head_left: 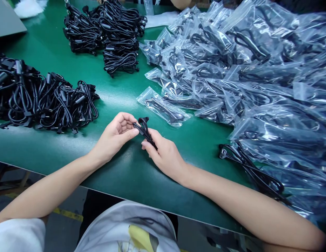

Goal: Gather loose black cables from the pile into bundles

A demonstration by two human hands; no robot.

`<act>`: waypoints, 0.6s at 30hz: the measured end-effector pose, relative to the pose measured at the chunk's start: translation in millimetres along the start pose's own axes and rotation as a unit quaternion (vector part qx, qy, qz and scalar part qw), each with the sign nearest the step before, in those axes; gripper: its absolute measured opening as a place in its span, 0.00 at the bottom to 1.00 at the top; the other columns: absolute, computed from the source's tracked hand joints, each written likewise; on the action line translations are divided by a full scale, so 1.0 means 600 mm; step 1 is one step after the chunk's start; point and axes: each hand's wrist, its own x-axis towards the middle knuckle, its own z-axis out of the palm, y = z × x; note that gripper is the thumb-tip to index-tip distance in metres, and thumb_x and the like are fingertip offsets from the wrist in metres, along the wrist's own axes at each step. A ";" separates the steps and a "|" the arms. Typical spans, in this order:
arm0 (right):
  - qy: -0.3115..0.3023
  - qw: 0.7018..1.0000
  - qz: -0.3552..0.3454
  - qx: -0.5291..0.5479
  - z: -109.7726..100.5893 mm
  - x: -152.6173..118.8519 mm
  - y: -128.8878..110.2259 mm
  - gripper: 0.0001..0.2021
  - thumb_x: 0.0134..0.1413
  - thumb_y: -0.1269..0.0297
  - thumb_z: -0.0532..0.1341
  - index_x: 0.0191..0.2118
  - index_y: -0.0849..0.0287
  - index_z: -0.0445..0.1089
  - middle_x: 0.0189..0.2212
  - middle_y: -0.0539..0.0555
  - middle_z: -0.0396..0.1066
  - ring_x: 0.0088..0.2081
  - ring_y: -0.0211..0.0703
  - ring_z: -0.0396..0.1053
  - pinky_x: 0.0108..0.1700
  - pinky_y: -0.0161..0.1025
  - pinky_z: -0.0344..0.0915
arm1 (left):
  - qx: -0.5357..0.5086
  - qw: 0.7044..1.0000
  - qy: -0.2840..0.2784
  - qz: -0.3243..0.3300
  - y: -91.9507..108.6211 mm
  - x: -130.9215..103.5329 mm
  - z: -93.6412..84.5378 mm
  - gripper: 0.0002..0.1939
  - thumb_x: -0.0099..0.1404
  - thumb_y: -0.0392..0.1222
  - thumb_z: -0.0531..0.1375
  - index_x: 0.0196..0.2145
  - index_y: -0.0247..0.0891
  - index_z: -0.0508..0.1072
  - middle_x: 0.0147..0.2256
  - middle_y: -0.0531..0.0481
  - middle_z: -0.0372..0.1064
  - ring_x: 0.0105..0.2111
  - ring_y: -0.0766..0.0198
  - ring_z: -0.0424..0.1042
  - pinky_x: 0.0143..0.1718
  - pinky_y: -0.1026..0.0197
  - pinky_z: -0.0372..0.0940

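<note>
A folded black cable (143, 130) is held between my two hands above the green table. My right hand (164, 152) wraps around the lower part of the bundle, hiding some of it. At the upper left end, my left hand (117, 133) pinches the cable between thumb and fingers. A dark connector stands up at the top of the bundle. Just beyond my hands lies a clear zip bag (165, 109) with a black cable inside, touching neither hand.
Loose black cables (44, 98) are heaped at the left, with stacked cable bundles (121, 38) behind. Bagged cables (218, 66) pile up across the right. Unbagged cables (252, 168) lie by my right forearm. The green table's (121, 189) front edge runs before my body.
</note>
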 end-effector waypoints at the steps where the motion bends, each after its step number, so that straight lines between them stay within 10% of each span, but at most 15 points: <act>1: -0.003 1.000 0.002 0.004 0.000 0.000 0.000 0.15 0.66 0.65 0.53 0.57 0.56 0.62 0.36 0.53 0.78 0.35 0.49 0.77 0.37 0.41 0.67 | 0.004 1.000 -0.007 0.001 -0.001 0.000 0.000 0.15 0.59 0.38 0.68 0.40 0.38 0.66 0.38 0.52 0.70 0.40 0.66 0.71 0.46 0.62 0.65; 18: -0.060 0.990 0.032 0.121 -0.011 0.011 -0.008 0.03 0.66 0.69 0.54 0.42 0.57 0.64 0.28 0.44 0.72 0.22 0.33 0.68 0.32 0.33 0.64 | -0.055 0.997 0.060 0.000 -0.002 0.002 0.002 0.22 0.50 0.35 0.73 0.37 0.37 0.65 0.35 0.51 0.77 0.36 0.66 0.77 0.43 0.63 0.70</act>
